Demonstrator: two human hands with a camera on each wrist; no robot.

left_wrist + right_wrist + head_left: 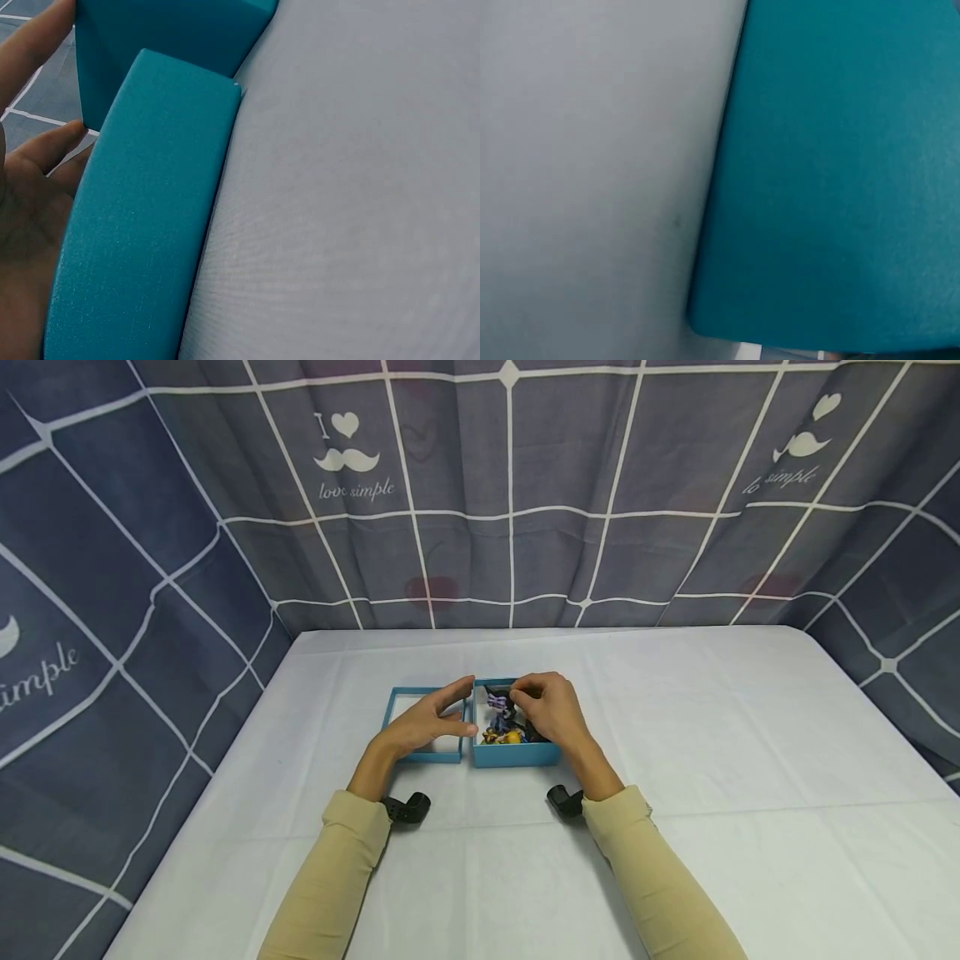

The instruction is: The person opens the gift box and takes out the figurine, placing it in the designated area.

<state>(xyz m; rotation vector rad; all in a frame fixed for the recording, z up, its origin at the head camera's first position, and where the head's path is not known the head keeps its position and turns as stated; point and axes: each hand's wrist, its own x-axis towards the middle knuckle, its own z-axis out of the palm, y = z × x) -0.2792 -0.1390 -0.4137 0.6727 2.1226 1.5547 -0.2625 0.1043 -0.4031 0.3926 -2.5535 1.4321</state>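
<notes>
We see both hands at work over two teal pieces on the bench [720, 735], which is spread with white cloth. Our left hand [423, 725] reaches across the lid [427, 758], palm turned toward the box [516, 756]. Its thumb and forefinger stand well apart, fairly straight, and their tips touch the box's left wall; they do not wrap round anything. The left wrist view shows the same spread, with fingertips against the wall's edge and the lid's side close in front of the palm.

Our right hand [551, 706] comes over the box's right side. Its fingers are bent, thumb and forefinger drawn together at a dark figure [497, 701] with purple on it, near the far end of the box. They appear to pinch it, though the tips hide the exact hold. The right wrist view gives us mainly the box's teal side and the cloth, so it tells nothing more about the grip.

Inside the box, below the dark figure, lie a blue figure [501, 724] and, along the near wall, a yellow figure [513, 737]. The lid lies just left of the box, its pale inside facing up.
</notes>
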